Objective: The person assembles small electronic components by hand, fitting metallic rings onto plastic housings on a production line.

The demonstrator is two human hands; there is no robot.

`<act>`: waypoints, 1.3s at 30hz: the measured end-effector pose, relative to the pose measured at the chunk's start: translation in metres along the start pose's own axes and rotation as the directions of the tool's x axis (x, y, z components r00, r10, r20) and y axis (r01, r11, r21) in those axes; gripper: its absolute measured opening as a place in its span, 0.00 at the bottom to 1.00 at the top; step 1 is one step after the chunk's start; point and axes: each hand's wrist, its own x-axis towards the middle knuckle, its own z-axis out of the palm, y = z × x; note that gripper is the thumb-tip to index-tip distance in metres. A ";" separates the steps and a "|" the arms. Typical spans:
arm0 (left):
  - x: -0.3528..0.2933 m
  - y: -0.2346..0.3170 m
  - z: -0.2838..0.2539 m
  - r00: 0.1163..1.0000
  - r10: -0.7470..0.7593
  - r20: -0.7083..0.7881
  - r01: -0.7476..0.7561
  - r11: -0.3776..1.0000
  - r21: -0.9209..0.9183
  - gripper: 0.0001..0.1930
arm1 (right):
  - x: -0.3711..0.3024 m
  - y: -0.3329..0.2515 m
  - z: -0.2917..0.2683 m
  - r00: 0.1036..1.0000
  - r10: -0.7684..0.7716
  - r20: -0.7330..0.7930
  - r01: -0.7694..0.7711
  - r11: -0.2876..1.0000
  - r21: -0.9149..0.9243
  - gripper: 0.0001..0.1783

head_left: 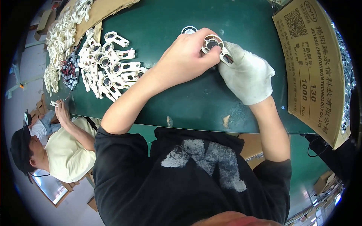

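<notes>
A white plastic housing (213, 42) with a round ring end and a dark round centre is between my two hands, above the green table (162, 103). My bare left hand (186, 56) pinches its ring end, thumb on the near side. My right hand (247, 73), in a white glove, closes round its narrower end, which shows a slot with something dark inside. The right fingertips are partly hidden. Just past my left knuckles lies another white ring-ended piece (188, 29), partly covered by the hand.
Several similar white housings (109, 69) lie heaped left of my left forearm. Farther left are small red and dark parts (70, 71) and a larger white heap (60, 41). A tall cardboard box (301, 71) borders the right. At lower left a co-worker (69, 150) holds a small white piece.
</notes>
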 end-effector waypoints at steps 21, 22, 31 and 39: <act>0.000 -0.014 -0.013 0.835 0.550 -0.021 -0.482 0.749 0.454 0.26 | 0.008 0.006 -0.014 0.963 0.146 0.228 -0.127 0.987 -0.095 0.14; -0.001 -0.013 -0.012 0.843 0.537 -0.037 -0.474 0.772 0.423 0.26 | 0.007 0.007 -0.013 0.971 0.114 0.211 -0.103 0.993 -0.064 0.14; -0.005 -0.020 -0.006 0.837 0.533 -0.126 -0.477 0.823 0.309 0.27 | 0.008 0.002 -0.011 0.976 0.097 0.192 -0.092 0.995 -0.033 0.14; -0.010 -0.019 -0.004 0.803 0.578 -0.142 -0.514 0.794 0.324 0.26 | 0.015 0.001 -0.025 0.866 0.199 0.459 -0.353 0.893 0.278 0.15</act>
